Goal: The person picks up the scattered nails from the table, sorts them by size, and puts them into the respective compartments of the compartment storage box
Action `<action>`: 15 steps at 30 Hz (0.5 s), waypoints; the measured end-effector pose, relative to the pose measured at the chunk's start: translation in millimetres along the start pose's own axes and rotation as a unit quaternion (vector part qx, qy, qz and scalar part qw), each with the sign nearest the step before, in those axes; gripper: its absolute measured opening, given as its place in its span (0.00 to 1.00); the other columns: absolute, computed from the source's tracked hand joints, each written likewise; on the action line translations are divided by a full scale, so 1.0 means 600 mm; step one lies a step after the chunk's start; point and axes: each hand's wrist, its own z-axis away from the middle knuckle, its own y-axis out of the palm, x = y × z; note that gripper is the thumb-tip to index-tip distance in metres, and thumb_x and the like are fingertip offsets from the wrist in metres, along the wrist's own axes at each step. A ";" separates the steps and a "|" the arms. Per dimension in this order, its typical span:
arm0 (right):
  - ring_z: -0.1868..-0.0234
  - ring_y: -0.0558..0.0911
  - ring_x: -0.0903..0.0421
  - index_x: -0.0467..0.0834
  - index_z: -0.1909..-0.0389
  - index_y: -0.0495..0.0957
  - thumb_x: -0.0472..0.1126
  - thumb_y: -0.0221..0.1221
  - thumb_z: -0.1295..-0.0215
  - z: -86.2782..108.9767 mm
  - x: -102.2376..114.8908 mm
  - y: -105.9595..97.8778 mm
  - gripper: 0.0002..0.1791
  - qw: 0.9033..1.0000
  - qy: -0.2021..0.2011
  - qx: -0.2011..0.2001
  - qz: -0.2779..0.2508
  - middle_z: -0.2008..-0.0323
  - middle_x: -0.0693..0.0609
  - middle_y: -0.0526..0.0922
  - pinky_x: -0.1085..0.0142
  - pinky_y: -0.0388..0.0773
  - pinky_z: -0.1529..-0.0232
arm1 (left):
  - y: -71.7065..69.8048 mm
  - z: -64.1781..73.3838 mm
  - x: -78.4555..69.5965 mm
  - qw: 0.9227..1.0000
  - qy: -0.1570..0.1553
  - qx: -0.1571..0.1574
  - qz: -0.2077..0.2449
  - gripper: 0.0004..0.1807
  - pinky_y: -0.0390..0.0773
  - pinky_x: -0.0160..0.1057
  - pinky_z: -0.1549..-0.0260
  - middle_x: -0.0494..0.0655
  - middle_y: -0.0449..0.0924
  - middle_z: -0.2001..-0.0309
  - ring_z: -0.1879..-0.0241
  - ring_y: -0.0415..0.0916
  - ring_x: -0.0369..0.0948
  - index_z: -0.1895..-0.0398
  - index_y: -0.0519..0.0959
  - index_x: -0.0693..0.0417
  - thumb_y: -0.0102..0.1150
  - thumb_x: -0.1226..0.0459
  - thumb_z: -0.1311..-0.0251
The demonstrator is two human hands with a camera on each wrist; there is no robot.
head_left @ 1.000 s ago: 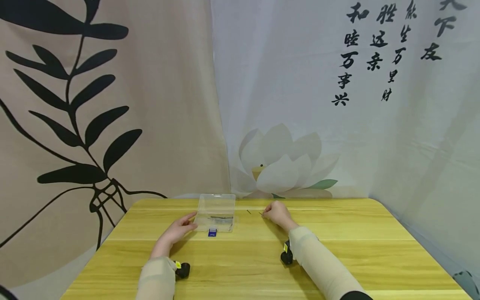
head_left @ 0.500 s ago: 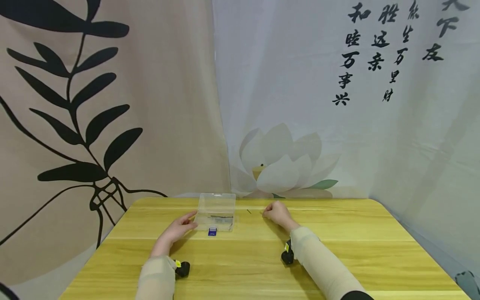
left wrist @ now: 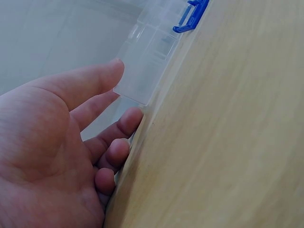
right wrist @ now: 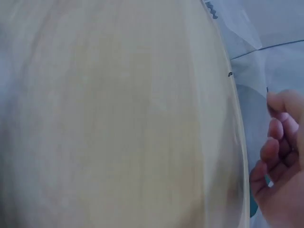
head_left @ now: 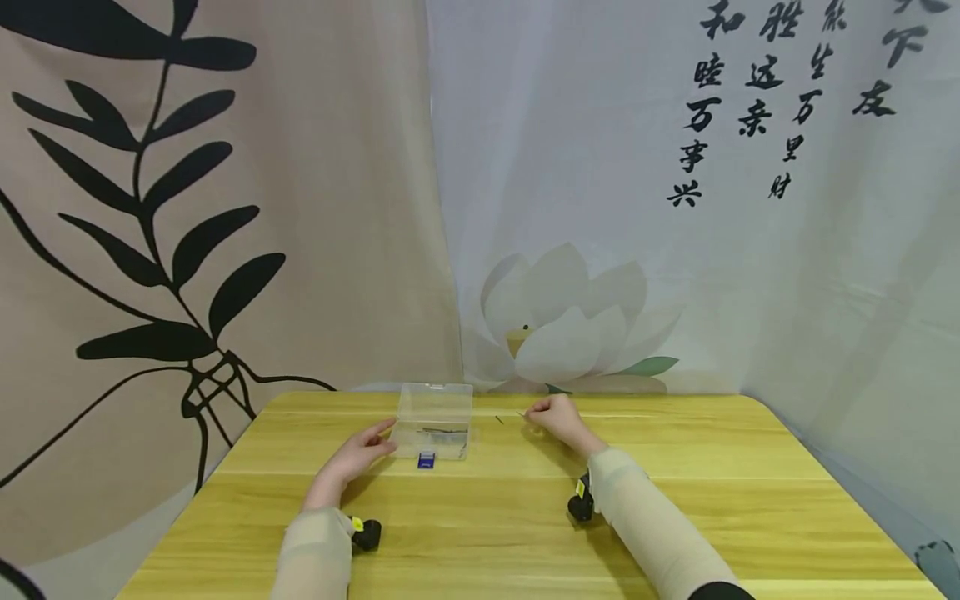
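A clear plastic box [head_left: 435, 405] stands with its lid raised at the far side of the table, a blue latch [head_left: 426, 460] on its front. Several thin dark pins [head_left: 444, 431] lie inside it. My left hand [head_left: 362, 454] rests at the box's left side; in the left wrist view the straight thumb [left wrist: 97, 80] touches its corner and the other fingers are loosely bent. To the right of the box, my right hand [head_left: 558, 419] pinches a thin dark pin [head_left: 521, 413] between thumb and forefinger, just above the table. Another dark pin [head_left: 499, 420] lies on the table between box and hand.
The wooden table [head_left: 480, 533] ends just behind the box. A printed cloth [head_left: 345, 208] with leaves, a lotus and writing hangs behind it. Small black cameras [head_left: 366, 535] are strapped on both wrists.
My right hand has lifted slightly with the pin, whose free tip now points up and to the left. The left hand and box stay in place; the head view has tilted a little.
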 end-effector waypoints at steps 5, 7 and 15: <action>0.71 0.79 0.59 0.40 0.71 0.87 0.38 0.66 0.40 0.003 0.010 -0.002 0.05 0.999 -0.008 0.017 -0.027 0.68 0.50 0.86 0.65 0.75 0.68 | 0.000 0.006 0.001 1.000 0.002 0.004 0.006 0.30 0.64 0.62 0.43 0.65 0.68 0.40 0.40 0.65 0.59 0.28 0.63 0.56 0.56 0.60 0.31; 0.69 0.79 0.58 0.39 0.70 0.87 0.37 0.65 0.39 0.004 0.016 -0.003 0.05 0.999 -0.013 0.015 -0.035 0.67 0.50 0.86 0.64 0.76 0.65 | 0.001 0.007 0.001 1.000 0.002 0.006 0.010 0.30 0.64 0.62 0.42 0.65 0.68 0.40 0.40 0.65 0.59 0.28 0.62 0.57 0.55 0.60 0.31; 0.62 0.81 0.56 0.39 0.67 0.86 0.38 0.65 0.38 0.005 0.043 -0.012 0.06 0.998 -0.018 0.016 -0.064 0.66 0.52 0.85 0.57 0.77 0.56 | 0.000 0.008 -0.003 1.000 0.004 0.003 0.018 0.30 0.62 0.63 0.41 0.69 0.66 0.37 0.38 0.63 0.62 0.28 0.62 0.57 0.55 0.60 0.31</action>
